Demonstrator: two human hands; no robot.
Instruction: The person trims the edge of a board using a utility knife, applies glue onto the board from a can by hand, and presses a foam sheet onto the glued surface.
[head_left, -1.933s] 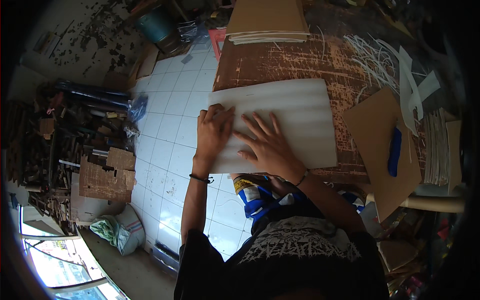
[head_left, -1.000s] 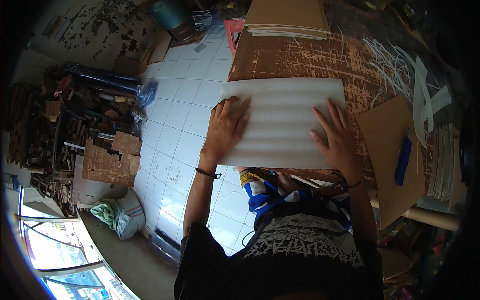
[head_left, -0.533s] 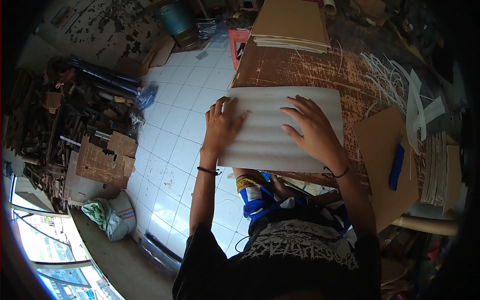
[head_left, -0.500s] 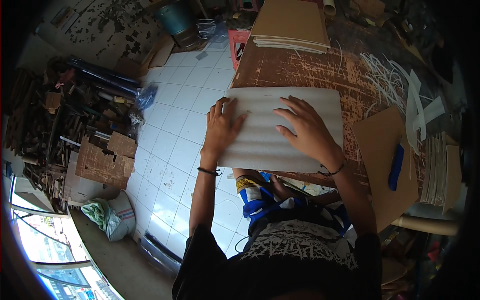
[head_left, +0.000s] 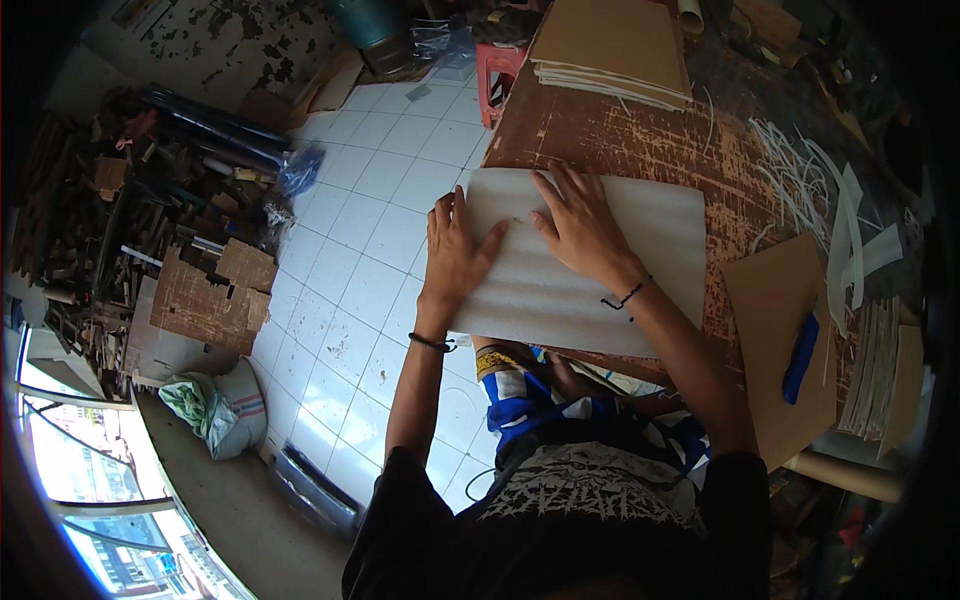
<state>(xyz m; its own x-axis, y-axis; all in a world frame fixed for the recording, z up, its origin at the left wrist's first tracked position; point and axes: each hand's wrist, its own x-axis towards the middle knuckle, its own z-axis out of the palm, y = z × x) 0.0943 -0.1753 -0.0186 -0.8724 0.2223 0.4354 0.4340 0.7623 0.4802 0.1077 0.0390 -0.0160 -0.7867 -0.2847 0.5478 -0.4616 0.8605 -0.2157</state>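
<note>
White foam sheet (head_left: 662, 255): your left hand (head_left: 457, 262) at its left edge, right hand (head_left: 588, 228) atop, fingers apart. Uneven pressure could skew it.

The bare left forearm (head_left: 413, 400) points toward twelve o'clock, its palm-down left hand (head_left: 455, 250) spreading a thumb (head_left: 493, 238) toward one. The bare right forearm (head_left: 695, 370) slants toward eleven, its palm-down right hand (head_left: 587, 228) extending fingers (head_left: 552, 195) likewise.

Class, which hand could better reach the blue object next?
Likely the right hand: the blue object lies on cardboard to its right; the left hand is farther, at the left edge of the white sheet.
</note>
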